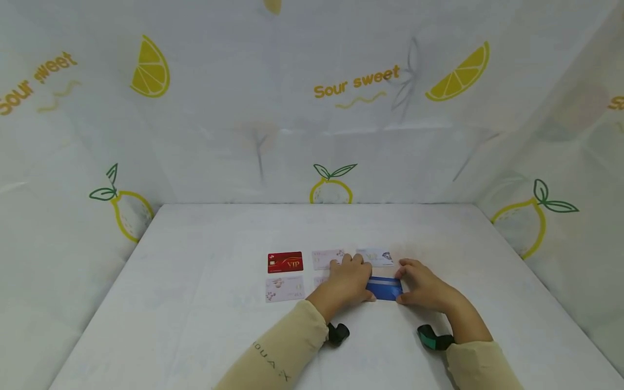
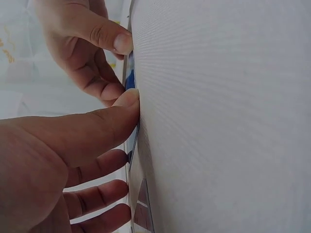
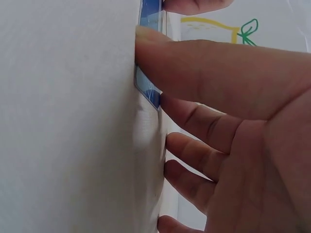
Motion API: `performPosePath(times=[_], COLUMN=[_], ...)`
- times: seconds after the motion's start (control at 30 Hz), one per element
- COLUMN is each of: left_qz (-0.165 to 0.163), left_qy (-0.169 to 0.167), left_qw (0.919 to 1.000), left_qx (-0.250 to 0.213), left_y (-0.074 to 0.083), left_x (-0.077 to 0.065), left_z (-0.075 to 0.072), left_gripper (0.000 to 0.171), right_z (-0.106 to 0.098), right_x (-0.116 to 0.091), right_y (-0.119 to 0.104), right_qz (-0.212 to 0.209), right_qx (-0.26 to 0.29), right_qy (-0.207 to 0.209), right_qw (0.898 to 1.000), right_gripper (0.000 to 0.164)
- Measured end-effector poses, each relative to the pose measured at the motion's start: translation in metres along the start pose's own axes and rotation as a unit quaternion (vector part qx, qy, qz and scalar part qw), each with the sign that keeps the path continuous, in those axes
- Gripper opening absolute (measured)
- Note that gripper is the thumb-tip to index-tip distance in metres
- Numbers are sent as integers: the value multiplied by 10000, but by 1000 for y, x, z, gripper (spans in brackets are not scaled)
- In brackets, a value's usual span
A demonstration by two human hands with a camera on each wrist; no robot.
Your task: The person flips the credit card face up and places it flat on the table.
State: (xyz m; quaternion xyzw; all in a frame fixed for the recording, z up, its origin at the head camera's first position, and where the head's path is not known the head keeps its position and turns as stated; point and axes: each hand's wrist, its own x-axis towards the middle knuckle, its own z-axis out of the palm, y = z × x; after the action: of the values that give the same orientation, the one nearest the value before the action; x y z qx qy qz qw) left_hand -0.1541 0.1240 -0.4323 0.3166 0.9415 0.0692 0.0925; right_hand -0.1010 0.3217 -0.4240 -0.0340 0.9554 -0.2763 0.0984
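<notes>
A blue card [image 1: 384, 288] with a pale stripe lies at the right end of the front row of cards. My left hand [image 1: 346, 284] holds its left end between thumb and index finger. At the card's right end, my right hand [image 1: 429, 290] pinches the near and far edges. In the right wrist view the right thumb [image 3: 160, 53] lies over the near edge of the card [image 3: 148, 92], the other fingertips resting on the tabletop. Part of a pale card [image 1: 319, 280] shows beside the left hand, which hides the rest.
Behind the front row lie a red VIP card [image 1: 285, 262], a pale card [image 1: 326, 259] and a white card [image 1: 374, 257]. Another pale card [image 1: 284, 289] is at front left. White cloth [image 1: 195, 325] covers the table; lemon-printed curtains [image 1: 234, 108] surround it.
</notes>
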Motion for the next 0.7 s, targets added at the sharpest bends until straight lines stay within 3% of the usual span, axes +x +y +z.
performPosePath(times=[0.7], left_qz=[2], left_qy=[-49], left_qw=[9996], left_qx=[-260], left_y=[-1], left_x=[-1], left_z=[-4], left_gripper=[43], right_z=[-2], right_x=[-3], right_y=[-1], right_qz=[-70], right_qx=[153], right_qy=[-87], right_qw=[9998], right_gripper=[38])
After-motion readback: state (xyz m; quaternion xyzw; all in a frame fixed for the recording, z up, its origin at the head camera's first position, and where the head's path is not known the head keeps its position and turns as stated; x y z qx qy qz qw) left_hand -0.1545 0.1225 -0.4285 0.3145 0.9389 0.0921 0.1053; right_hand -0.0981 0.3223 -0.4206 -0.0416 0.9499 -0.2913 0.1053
